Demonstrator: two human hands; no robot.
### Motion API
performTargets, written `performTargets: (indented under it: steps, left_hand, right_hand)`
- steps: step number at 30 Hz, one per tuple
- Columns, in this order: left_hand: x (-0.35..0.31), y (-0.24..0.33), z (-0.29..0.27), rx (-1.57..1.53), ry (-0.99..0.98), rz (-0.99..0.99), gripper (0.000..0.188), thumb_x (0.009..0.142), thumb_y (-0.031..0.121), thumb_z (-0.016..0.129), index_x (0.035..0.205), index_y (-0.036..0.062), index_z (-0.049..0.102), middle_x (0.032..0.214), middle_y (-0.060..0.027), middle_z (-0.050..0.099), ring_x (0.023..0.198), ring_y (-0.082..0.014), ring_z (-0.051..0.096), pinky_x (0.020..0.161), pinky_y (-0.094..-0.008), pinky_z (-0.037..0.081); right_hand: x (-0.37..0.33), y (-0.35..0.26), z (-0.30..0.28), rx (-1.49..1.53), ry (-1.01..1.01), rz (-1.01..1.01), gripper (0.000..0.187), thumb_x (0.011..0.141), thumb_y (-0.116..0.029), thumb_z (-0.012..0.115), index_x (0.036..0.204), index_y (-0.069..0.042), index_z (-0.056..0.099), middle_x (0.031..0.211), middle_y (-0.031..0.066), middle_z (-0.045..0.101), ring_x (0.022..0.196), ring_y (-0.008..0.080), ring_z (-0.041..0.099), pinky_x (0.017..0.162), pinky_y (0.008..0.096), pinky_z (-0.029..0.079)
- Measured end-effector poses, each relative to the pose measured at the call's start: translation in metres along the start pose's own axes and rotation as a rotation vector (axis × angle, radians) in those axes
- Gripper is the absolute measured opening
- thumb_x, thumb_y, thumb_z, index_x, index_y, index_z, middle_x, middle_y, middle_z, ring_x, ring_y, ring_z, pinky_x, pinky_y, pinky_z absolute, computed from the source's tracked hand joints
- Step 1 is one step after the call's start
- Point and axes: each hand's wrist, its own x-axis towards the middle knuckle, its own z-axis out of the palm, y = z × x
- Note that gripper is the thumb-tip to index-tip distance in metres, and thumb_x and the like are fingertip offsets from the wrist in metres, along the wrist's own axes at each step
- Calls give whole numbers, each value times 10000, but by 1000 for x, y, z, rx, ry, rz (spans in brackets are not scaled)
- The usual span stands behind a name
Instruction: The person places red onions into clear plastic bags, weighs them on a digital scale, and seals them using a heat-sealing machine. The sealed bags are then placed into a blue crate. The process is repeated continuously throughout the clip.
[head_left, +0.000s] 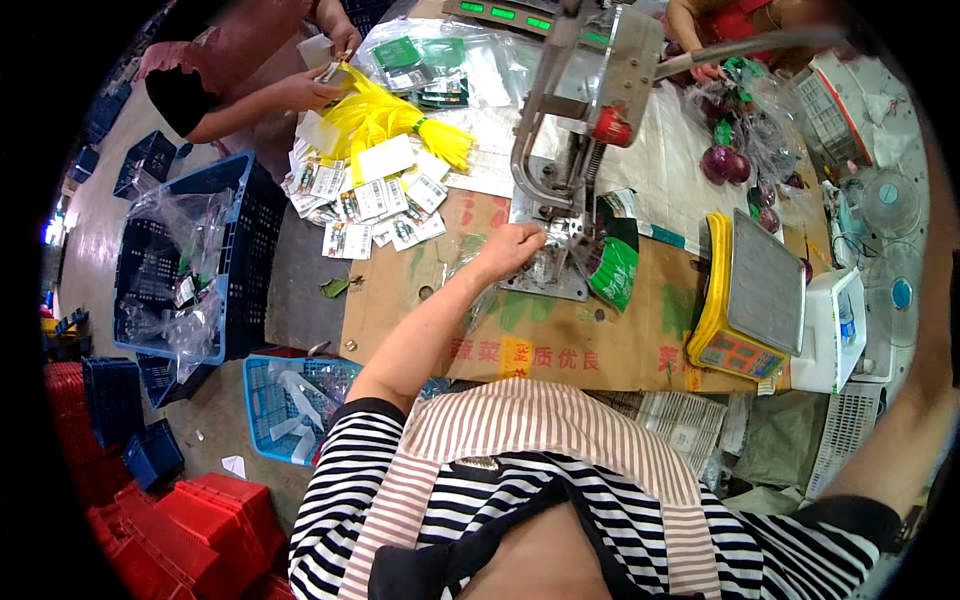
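Observation:
At the foot of a metal hand press (565,195), my left hand (512,250) is closed, its fingertips pinched together against the press's lower part. Clear plastic film (482,302), apparently a bag, bunches below and beside that hand. A green and black glossy piece (613,268) lies at the right of the press base. From the press a long grey lever (745,52) reaches to the upper right. My right forearm (905,440) runs up along the right rim toward the lever's far end, where darkness hides the fingers.
Yellow strips (400,118) and white labels (372,200) pile at the far left, by a co-worker's hands (312,90). Another person's hand (708,70) is near bagged purple onions (724,165). A yellow scale (745,300) stands right; blue (185,265) and red crates (200,535) stand left.

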Motion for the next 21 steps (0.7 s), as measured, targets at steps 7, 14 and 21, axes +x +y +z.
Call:
performTargets:
  steps: [7,14,21]
  left_hand:
    - [-9,-8,-4,-12,161,129,279,826,244,472,769,-22,533,678,-199,548,639,-326,551,570,-369,420]
    - [-1,-8,16,104,111,212,266,814,253,445,730,23,547,669,-218,540,642,-387,538,558,-436,416]
    - [-4,-6,12,103,133,159,276,820,263,429,746,20,535,691,-213,548,669,-394,532,583,-449,412]
  right_hand:
    - [-131,15,125,118,-780,557,291,832,-228,429,995,5,489,685,112,623,415,132,525,379,271,419]
    - [-216,36,380,712,-174,718,188,780,-99,432,717,-2,580,508,60,506,426,141,498,425,288,387]
    - [-209,38,392,772,-109,595,173,791,-86,408,739,-5,553,450,46,473,358,119,423,356,266,324]
